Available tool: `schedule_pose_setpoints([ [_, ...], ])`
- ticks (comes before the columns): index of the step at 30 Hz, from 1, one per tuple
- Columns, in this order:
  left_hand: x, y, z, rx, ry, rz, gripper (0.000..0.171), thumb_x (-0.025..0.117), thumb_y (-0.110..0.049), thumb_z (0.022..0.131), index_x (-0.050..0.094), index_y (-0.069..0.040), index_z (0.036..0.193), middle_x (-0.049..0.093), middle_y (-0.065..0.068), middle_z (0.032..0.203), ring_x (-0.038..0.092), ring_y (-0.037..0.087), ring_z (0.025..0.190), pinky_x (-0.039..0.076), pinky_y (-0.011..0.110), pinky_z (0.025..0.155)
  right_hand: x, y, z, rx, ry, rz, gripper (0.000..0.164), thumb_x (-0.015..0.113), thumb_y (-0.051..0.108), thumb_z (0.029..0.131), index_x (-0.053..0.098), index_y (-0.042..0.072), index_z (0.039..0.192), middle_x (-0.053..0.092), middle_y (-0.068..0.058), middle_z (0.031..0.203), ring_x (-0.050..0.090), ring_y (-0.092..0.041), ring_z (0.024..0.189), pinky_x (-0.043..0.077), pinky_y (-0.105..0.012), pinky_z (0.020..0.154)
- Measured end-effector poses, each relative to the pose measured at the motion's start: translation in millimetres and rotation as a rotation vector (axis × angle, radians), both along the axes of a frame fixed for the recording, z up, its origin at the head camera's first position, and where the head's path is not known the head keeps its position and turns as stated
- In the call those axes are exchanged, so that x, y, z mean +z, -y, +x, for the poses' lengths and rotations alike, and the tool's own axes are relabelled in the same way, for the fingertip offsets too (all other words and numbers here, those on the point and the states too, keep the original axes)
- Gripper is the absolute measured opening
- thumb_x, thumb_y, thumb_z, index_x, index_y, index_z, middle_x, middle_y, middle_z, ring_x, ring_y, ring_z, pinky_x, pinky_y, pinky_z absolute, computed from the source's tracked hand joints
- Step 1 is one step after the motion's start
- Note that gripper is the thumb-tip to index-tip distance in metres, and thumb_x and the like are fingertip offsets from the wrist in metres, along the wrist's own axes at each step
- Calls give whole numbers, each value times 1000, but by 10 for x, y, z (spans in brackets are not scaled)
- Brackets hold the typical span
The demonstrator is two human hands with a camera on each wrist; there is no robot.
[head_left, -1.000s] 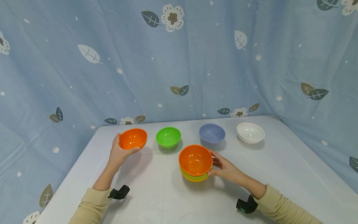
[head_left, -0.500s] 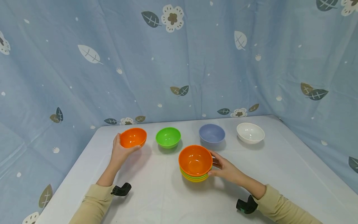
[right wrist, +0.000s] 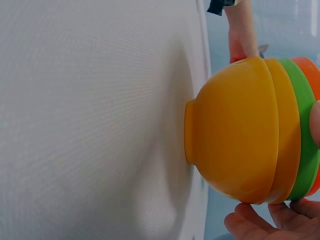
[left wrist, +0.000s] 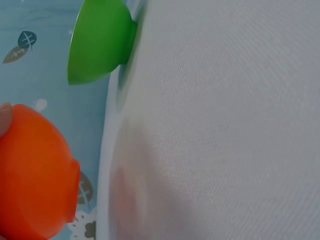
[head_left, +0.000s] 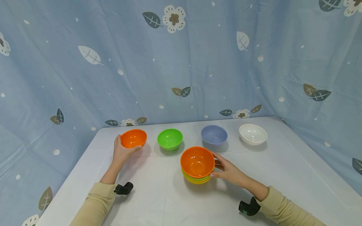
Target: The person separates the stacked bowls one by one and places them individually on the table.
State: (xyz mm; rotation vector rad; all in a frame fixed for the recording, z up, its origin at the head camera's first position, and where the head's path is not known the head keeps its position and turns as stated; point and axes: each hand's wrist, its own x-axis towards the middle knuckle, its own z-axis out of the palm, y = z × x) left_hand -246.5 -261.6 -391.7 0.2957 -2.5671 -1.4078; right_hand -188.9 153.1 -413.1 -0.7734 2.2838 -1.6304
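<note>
- My left hand [head_left: 122,153] grips a loose orange bowl [head_left: 134,138] by its side, the thumb spread along the near side; the bowl is raised clear of the counter [head_left: 158,194], its shadow falling on the white surface below.
- My right hand [head_left: 230,172] holds a stack of bowls [head_left: 197,165] from its right side, the thumb on the near side and the other fingers behind.
- That stack has a top orange bowl [head_left: 197,161], then a green layer [right wrist: 307,160], then an upper yellow bowl [right wrist: 287,130] and a bottom yellow bowl [right wrist: 232,130]; I cannot tell whether its foot touches the surface.
- Just right of the loose orange bowl, a bright green bowl [head_left: 170,139] stands upright, well back.
- Further right along that row stand a periwinkle bowl [head_left: 214,135], behind my stack, and a white bowl [head_left: 253,134], all apart from each other.
- My beige sleeves [head_left: 96,201] end at the wrists, each with a black device [head_left: 123,188] beside the cuff.
- Behind everything hangs a blue curtain [head_left: 127,62] printed with leaves and flowers.
</note>
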Motion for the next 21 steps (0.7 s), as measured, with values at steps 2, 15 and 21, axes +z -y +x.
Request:
schedule_pose_setpoints([
  [2,-12,11,-19,3,2,-6,113,75,-31,74,-7,-1,145,-1,21,151,19,42,130,27,56,104,2,1,-2,3,-4,-2,80,67,19,83,19,-3,143,26,-26,144,38,-43,124,35,-50,100],
  [15,-76,56,-91,20,56,-24,111,73,-28,75,-7,4,143,2,27,148,19,44,130,23,55,106,-2,0,-3,2,5,-2,80,67,18,84,18,-4,143,24,-26,145,37,-44,125,34,-52,100],
  [21,-89,70,-103,24,79,-28,110,72,-28,76,-9,4,143,2,27,148,20,45,129,24,55,105,2,-1,0,3,6,0,80,67,18,84,17,-4,143,23,-27,145,37,-44,125,34,-52,100],
])
